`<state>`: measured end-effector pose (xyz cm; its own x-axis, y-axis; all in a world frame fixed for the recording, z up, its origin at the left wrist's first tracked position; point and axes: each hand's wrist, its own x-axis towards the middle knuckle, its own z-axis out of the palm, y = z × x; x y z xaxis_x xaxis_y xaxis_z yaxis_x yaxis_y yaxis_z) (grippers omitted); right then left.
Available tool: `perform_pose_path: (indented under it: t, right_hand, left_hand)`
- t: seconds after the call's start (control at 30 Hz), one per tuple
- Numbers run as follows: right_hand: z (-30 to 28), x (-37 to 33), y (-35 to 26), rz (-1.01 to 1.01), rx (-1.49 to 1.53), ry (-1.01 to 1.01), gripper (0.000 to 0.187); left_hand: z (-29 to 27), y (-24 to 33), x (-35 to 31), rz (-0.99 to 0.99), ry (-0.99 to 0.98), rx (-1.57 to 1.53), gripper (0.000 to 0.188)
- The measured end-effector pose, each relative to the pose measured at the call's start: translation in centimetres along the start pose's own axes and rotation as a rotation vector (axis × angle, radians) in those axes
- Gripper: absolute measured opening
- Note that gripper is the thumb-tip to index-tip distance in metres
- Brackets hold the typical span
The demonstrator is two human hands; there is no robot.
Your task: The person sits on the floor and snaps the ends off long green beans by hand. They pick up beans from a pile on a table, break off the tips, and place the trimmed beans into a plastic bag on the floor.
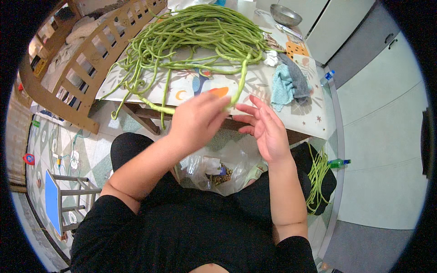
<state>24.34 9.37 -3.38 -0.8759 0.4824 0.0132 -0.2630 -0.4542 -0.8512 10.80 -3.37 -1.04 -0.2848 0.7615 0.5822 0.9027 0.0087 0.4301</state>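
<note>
- Far to the left, a small blue-topped stool [57, 202] stands on the patterned floor, and a wooden slatted bench [77, 68] runs along the near-left side of the table [314, 116].
- On the table lies a big tangled heap of long green beans [200, 34], several strands spilling over the near edge towards the floor.
- The left hand [196, 119] is closed around one long bean [240, 82], pinching it near its lower end; the bean rises from the fingers and runs back up into the heap.
- Below, between the knees, an open clear plastic bag [214, 168] holds scraps, sitting directly under both hands.
- The right hand [264, 127] is open, fingers spread and slightly curled, just beside the left and holding nothing; the two hands are near but not touching.
- From this I judge the step to be one bean drawn out of the heap and held over the bag for trimming or snapping.
- The next move seems to call for the free right hand to close on the bean just beside the left, with a firm pinch so it breaks cleanly.
- Further right, a blue-and-grey cloth [289, 82] lies crumpled on the table, with a metal bowl [285, 15] at the far end.
- At the person's right, a smaller bunch of beans [316, 179] rests on a dark surface, beside a green bottle [337, 162] on the floor.
</note>
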Motion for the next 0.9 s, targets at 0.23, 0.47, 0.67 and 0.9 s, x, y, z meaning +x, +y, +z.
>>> perform_pose_path:
  t: [0.23, 0.47, 0.67, 0.9]
  right_hand:
    - [-0.8, 0.7, 1.1, -0.058, -0.023, 0.161, 0.039]
    - [0.6, -0.6, 1.5, -0.091, -0.023, 0.258, 0.028]
    - [0.2, -2.1, 2.1, -0.148, -0.144, 0.143, 0.026]
    - [-0.4, -3.1, 2.9, -0.248, -0.39, 0.065, 0.026]
  left_hand:
    - [3.4, -0.3, -6.1, 0.226, -0.2, 0.039, 0.032]
    - [1.6, -0.9, -5.5, 0.052, -0.241, -0.234, 0.024]
    - [-1.4, -1.9, -2.0, -0.457, -0.011, -0.924, 0.027]
    - [-2.8, -1.6, -2.1, -0.449, 0.149, -1.065, 0.017]
